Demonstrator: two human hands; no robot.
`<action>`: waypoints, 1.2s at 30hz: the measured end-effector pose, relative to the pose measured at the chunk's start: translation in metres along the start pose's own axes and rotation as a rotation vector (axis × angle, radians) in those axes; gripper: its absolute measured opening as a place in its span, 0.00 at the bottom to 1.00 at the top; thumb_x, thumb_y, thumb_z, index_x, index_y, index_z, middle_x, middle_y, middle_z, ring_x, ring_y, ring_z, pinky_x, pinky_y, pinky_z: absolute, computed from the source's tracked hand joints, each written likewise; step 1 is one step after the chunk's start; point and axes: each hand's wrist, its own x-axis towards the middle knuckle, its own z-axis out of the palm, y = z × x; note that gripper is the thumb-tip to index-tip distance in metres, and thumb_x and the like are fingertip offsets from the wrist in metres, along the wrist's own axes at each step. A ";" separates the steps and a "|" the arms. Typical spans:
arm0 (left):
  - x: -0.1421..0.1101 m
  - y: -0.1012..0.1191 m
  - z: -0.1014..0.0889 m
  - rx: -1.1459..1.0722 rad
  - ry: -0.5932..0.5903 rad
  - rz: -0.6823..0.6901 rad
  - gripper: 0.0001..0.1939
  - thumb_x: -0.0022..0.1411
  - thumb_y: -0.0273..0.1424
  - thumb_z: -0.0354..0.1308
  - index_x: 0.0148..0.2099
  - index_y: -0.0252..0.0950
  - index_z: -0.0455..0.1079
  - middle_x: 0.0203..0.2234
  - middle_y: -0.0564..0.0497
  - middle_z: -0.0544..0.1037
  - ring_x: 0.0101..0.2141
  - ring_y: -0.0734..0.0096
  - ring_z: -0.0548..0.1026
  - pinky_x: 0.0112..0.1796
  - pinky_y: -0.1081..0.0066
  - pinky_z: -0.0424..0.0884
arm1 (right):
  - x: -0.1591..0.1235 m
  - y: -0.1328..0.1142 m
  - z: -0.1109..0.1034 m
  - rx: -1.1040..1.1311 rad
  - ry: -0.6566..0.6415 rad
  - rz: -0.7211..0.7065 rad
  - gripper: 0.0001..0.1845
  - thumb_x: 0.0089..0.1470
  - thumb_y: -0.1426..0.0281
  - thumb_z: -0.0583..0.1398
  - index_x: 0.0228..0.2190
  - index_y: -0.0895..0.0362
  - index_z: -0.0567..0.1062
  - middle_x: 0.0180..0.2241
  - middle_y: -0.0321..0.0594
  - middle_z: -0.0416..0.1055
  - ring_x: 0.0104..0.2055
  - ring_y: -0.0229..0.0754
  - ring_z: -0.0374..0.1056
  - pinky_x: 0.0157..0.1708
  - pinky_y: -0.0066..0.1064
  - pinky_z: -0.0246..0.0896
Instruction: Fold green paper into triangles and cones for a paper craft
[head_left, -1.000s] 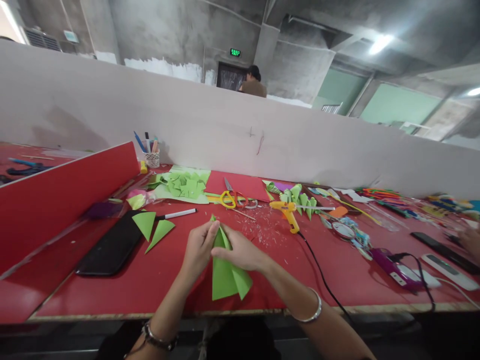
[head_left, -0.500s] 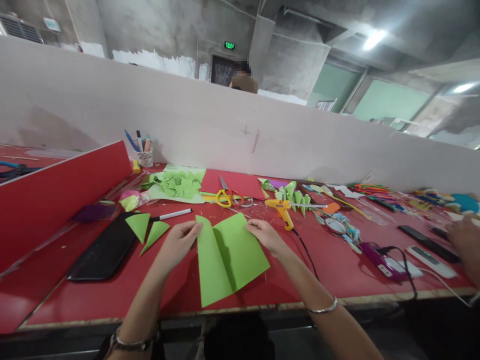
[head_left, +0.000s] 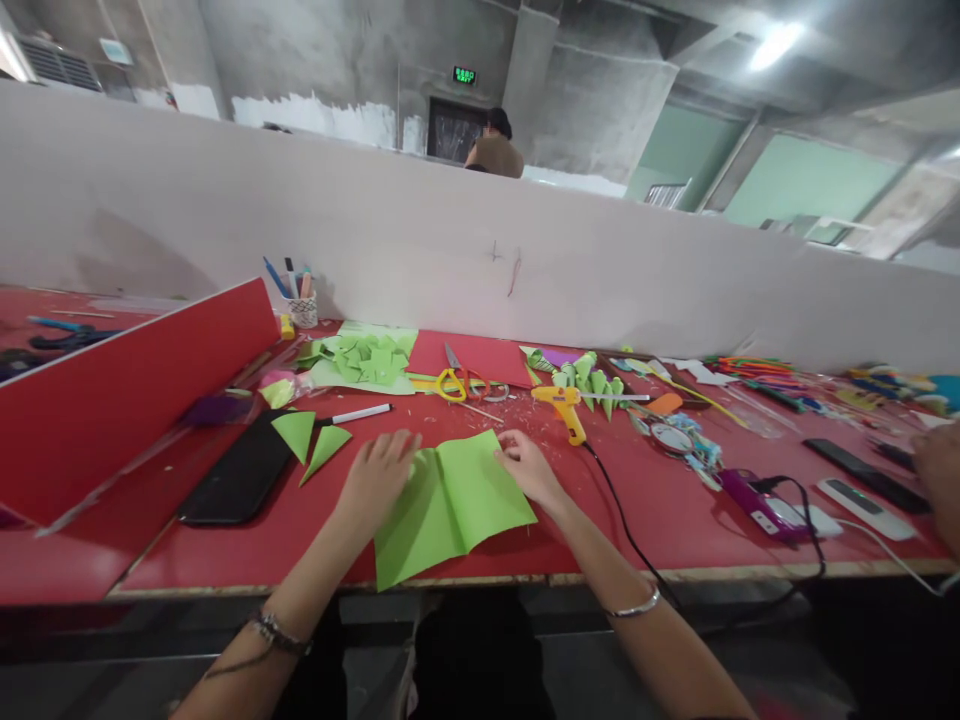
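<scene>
since half a second ago, the green sheet [head_left: 484, 490] has come down from a raised, half-open fold and now spreads flatter at the lower middle of the frame, a crease running down it and its lower left corner reaching the front edge of the red bench [head_left: 697, 545]. the left hand [head_left: 381, 480] has moved as well, from pinching the top corner to lying palm down over the sheet's left side, fingers loosely bent; from where i stand i can't tell whether it grips. the right hand [head_left: 525, 468] is half curled at the upper right corner, thumb and fingertips close to the paper's edge, and i can't tell if they pinch it.

left of the hands, two green wedges [head_left: 295, 432] sit at the upper end of a black slab [head_left: 232, 480], near a white marker [head_left: 364, 413]. above the sheet in the frame lie yellow-handled scissors [head_left: 453, 386] and, further left, a heap of green scraps [head_left: 367, 360]. to the right, a yellow glue gun [head_left: 568, 412] rests beside rolled green cones [head_left: 600, 388]. at the far right edge, a co-worker's hand [head_left: 941, 475] shows, blurred.
</scene>
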 end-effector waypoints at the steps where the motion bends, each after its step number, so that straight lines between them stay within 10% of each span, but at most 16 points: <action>1: 0.004 0.002 0.002 -0.033 -0.042 0.077 0.21 0.57 0.19 0.42 0.52 0.35 0.63 0.48 0.42 0.67 0.47 0.59 0.63 0.45 0.62 0.61 | -0.002 0.001 0.001 -0.032 0.022 -0.019 0.15 0.46 0.65 0.54 0.37 0.56 0.63 0.20 0.30 0.65 0.20 0.36 0.60 0.23 0.27 0.52; 22: 0.008 0.039 0.008 -0.026 -0.101 -0.107 0.20 0.62 0.29 0.41 0.56 0.37 0.58 0.45 0.42 0.66 0.44 0.57 0.64 0.35 0.61 0.65 | -0.036 -0.009 0.015 -0.839 0.086 -0.048 0.15 0.56 0.71 0.49 0.46 0.54 0.62 0.29 0.43 0.72 0.31 0.43 0.69 0.26 0.27 0.50; 36: -0.008 0.042 0.022 -0.091 -0.054 -0.109 0.21 0.63 0.34 0.41 0.58 0.44 0.56 0.57 0.48 0.59 0.56 0.59 0.55 0.52 0.58 0.54 | -0.066 0.003 0.015 -0.139 0.132 -0.116 0.24 0.48 0.69 0.53 0.48 0.59 0.59 0.17 0.29 0.61 0.20 0.36 0.59 0.23 0.25 0.52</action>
